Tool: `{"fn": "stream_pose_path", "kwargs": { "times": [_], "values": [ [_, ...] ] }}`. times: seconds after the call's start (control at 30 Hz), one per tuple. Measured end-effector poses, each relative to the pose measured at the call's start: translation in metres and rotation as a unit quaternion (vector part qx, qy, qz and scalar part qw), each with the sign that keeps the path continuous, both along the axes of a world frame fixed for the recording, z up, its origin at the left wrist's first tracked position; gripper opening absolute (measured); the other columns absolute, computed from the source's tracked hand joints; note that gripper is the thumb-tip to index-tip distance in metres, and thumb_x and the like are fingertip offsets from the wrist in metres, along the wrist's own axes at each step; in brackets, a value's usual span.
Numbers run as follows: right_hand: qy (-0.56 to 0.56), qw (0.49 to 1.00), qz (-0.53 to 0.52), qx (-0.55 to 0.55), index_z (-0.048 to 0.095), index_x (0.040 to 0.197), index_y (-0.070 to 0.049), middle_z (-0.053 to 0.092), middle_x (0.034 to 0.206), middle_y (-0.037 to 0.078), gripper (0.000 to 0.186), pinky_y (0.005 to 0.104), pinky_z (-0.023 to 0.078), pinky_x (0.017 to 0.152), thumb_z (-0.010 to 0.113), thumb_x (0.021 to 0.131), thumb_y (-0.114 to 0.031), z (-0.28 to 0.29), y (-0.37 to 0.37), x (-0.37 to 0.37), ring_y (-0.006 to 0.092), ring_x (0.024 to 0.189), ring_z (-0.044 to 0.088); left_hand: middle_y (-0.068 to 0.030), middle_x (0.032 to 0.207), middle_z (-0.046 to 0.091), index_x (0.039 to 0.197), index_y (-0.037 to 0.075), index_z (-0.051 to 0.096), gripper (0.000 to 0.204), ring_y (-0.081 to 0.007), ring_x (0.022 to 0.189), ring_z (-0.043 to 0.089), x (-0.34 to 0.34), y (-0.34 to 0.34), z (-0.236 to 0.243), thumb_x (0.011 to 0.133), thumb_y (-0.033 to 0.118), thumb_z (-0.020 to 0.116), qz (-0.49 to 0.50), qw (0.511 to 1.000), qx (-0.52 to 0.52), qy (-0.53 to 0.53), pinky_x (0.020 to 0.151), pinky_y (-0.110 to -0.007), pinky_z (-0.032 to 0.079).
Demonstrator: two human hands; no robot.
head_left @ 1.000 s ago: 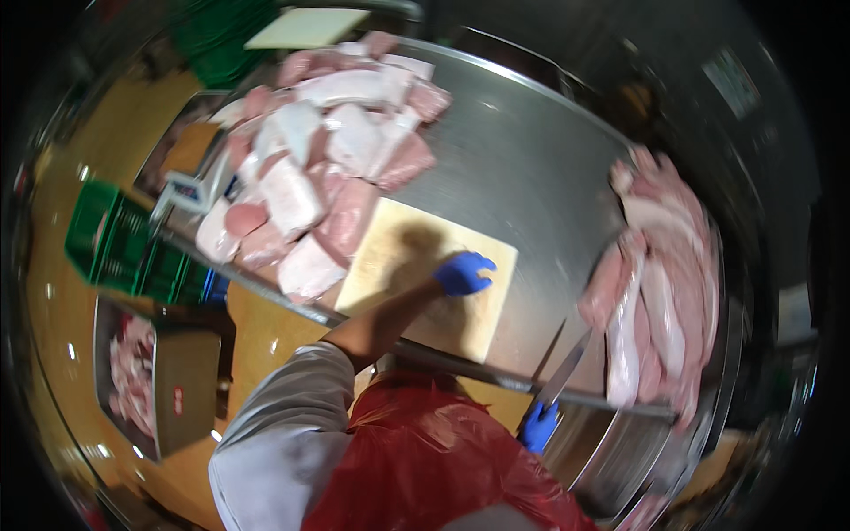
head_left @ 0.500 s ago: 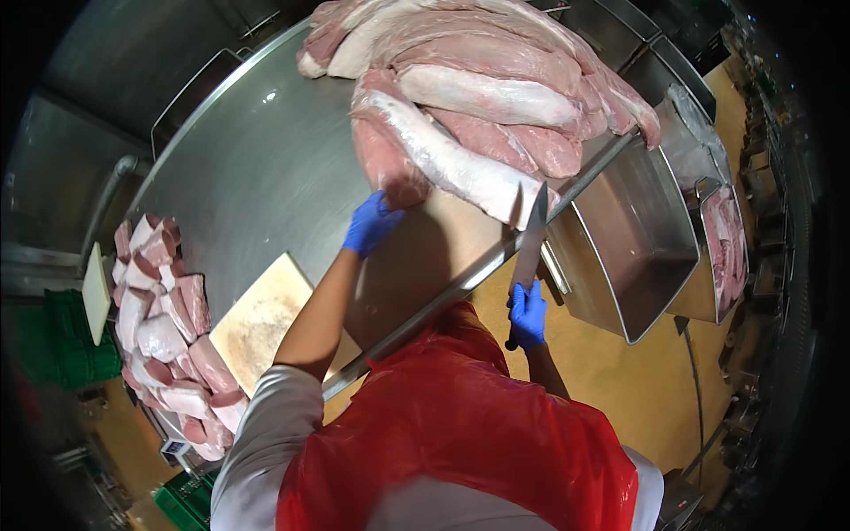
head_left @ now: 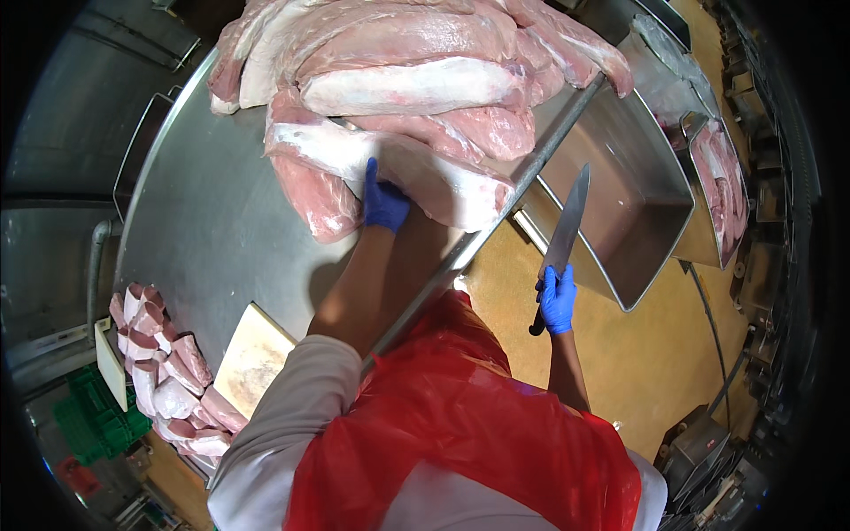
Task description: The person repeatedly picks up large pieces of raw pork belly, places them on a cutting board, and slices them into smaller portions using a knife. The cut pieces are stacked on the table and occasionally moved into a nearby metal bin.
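A long pork loin (head_left: 443, 177) with a pale fat side lies near the table's right edge, partly over another pinker loin (head_left: 310, 199). My left hand (head_left: 386, 203), in a blue glove, grips its near side; one digit stretches up over the fat and the other fingers are mostly hidden. Out past the table edge, my right hand (head_left: 556, 301), also blue-gloved, is closed round the dark handle of a long knife (head_left: 567, 221). The blade points up and away, apart from the meat, in front of a metal bin (head_left: 611, 177).
Several more loins (head_left: 407, 44) are heaped at the far side of the steel table (head_left: 204, 203). A stained white cutting board (head_left: 257, 358) lies at the near left, beside a pile of cut pork pieces (head_left: 168, 380). Another bin holding meat (head_left: 722, 186) stands farther right.
My left hand has gone from the pinker loin's end onto the fat-covered loin. My right hand has shifted slightly right with the knife, away from the meat. The view has shifted too.
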State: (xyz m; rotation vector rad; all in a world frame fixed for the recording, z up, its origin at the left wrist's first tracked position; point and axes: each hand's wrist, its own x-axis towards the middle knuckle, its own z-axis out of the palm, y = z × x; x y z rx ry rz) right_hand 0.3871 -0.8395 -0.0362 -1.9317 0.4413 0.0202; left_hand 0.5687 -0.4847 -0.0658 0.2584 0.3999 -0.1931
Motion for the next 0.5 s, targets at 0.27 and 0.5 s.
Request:
{"fn": "stream_pose_path", "kwargs": {
  "times": [0.27, 0.5],
  "values": [
    [-0.008, 0.998, 0.029, -0.052, 0.052, 0.104, -0.006, 0.059, 0.066, 0.003, 0.02, 0.0261, 0.043, 0.045, 0.056, 0.105, -0.025, 0.01, -0.006, -0.02, 0.0083, 0.052, 0.053, -0.0088, 0.137, 0.06, 0.138, 0.009, 0.055, 0.06, -0.0287, 0.125, 0.056, -0.001, 0.028, -0.039, 0.093, 0.048, 0.058, -0.022, 0.977, -0.155, -0.142, 0.108, -0.045, 0.043],
    [0.009, 1.0, 0.02, -0.014, 0.052, 0.109, -0.003, 0.059, 0.068, 0.002, 0.019, 0.0251, 0.042, 0.044, 0.056, 0.105, -0.022, 0.009, 0.005, -0.031, 0.007, 0.051, 0.05, -0.0144, 0.141, 0.057, 0.145, 0.005, 0.048, 0.07, -0.034, 0.127, 0.054, -0.147, 0.115, 0.044, 0.088, 0.043, 0.061, 0.081, 0.983, 0.151, -0.061, 0.112, -0.048, 0.041]
  ]
}}
